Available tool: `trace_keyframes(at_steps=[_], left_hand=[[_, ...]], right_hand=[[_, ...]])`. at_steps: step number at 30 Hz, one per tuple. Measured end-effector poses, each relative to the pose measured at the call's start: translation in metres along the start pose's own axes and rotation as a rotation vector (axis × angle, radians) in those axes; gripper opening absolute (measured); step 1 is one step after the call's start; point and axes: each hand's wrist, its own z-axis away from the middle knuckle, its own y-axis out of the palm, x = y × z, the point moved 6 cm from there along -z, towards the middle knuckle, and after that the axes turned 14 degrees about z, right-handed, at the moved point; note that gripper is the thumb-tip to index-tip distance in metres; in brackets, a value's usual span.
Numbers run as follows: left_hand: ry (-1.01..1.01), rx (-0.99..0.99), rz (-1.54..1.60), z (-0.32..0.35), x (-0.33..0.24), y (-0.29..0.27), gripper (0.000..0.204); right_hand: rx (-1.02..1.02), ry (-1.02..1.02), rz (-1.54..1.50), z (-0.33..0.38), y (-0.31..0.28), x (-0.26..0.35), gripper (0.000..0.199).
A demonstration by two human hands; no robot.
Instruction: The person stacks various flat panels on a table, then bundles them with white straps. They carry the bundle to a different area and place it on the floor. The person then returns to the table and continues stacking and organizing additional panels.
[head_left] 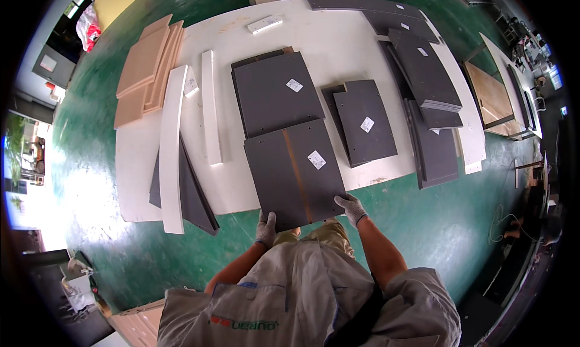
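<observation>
A dark grey panel [272,172] with a brown stripe down it and a white label lies before me, its near end reaching past the table edge. Gloved, my left hand [266,228] grips its near left corner, thumb on top. At the near right corner my right hand [350,208], also gloved, holds on the same way. The fingers under the panel are hidden. Just beyond, touching or overlapped by the panel's far edge, rests a stack of dark grey panels [266,93] with a label on top.
The panels lie on a white table [139,178]. Left are tan boards [142,63], white strips [173,147] and a dark panel [196,193] overhanging the edge. Right are notched dark panels [362,141] and more dark stacks [435,160]. Green floor [393,220] surrounds the table.
</observation>
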Motion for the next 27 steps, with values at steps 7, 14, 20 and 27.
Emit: trace_keyframes(at_steps=[7, 14, 20, 27], left_hand=[[0.055, 0.034, -0.194, -0.012, -0.018, -0.013, 0.043], [0.243, -0.171, -0.565, -0.114, -0.093, -0.011, 0.034], [0.332, -0.154, -0.567, -0.162, -0.122, 0.038, 0.043], [0.191, -0.185, -0.655, -0.159, -0.128, 0.061, 0.053]], right_hand=[[0.018, 0.046, -0.058, 0.006, 0.009, 0.018, 0.046], [-0.226, 0.048, 0.830, 0.005, 0.005, 0.147, 0.076], [-0.261, 0.063, 0.937, -0.089, 0.033, 0.175, 0.087], [-0.273, 0.018, 0.961, -0.091, 0.019, 0.163, 0.088]])
